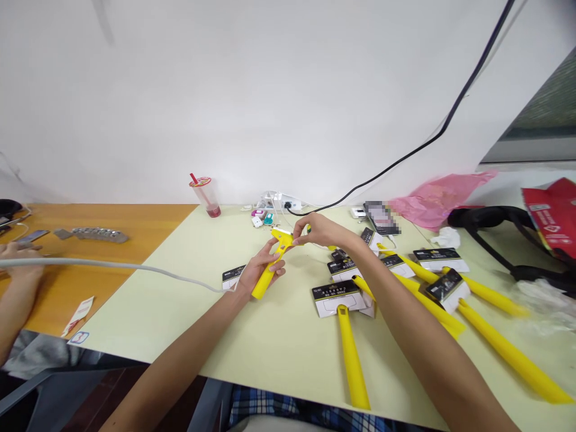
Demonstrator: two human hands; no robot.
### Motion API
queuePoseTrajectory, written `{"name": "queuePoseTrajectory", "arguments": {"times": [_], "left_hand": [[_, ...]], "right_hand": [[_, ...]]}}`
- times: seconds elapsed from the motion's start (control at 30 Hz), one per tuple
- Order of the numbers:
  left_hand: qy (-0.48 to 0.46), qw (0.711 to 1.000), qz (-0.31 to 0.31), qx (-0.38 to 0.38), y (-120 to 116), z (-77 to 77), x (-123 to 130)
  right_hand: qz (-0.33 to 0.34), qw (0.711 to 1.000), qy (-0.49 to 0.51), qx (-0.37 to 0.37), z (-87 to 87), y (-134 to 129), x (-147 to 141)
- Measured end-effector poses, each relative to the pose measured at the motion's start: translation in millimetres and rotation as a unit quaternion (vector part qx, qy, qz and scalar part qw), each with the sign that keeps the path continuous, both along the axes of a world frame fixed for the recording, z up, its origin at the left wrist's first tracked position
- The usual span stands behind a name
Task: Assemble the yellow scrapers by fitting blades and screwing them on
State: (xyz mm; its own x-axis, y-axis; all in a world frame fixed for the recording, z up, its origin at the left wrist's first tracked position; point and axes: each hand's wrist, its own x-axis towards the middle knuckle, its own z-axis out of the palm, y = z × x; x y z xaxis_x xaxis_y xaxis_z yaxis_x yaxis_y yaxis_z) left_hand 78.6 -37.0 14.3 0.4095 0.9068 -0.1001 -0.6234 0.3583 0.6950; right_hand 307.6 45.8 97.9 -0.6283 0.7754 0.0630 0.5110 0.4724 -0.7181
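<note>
My left hand [261, 269] is wrapped round the handle of a yellow scraper [265, 281], whose wide head points away from me. A pale strip runs along the far edge of that head. The fingers of my right hand [310, 231] pinch the right end of the head; whether a small part is between them is hidden. Beside my left wrist lies a black-and-white card [232, 276]. Under and around my right forearm are several yellow handles, among them a handle [351, 360] with a printed card [335, 298] at its top.
A cup with a red straw [207, 198] and a power strip [283, 202] stand by the wall. To the right are a phone [381, 217], a pink plastic bag [441, 198] and black straps [495, 240]. At left, another person's hand [20, 261] rests on the orange table [148, 225]. A white cable [148, 268] crosses.
</note>
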Motion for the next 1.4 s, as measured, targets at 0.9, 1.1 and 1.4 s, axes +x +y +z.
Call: {"name": "queuePoseTrajectory", "arguments": {"times": [0.9, 1.1, 1.4], "left_hand": [[0.009, 1.0, -0.009, 0.008, -1.5, 0.5, 2.2], [0.025, 0.999, -0.016, 0.032, -1.0, -2.5, 1.3], [0.045, 0.998, -0.025, 0.047, -2.2, -1.9, 2.8]], "right_hand": [[0.048, 0.998, -0.036, 0.023, 4.5, 0.3, 3.5], [0.001, 0.999, -0.045, -0.016, 0.7, 4.1, 7.2], [0.044, 0.997, -0.05, -0.028, 4.5, 1.6, 10.5]]}}
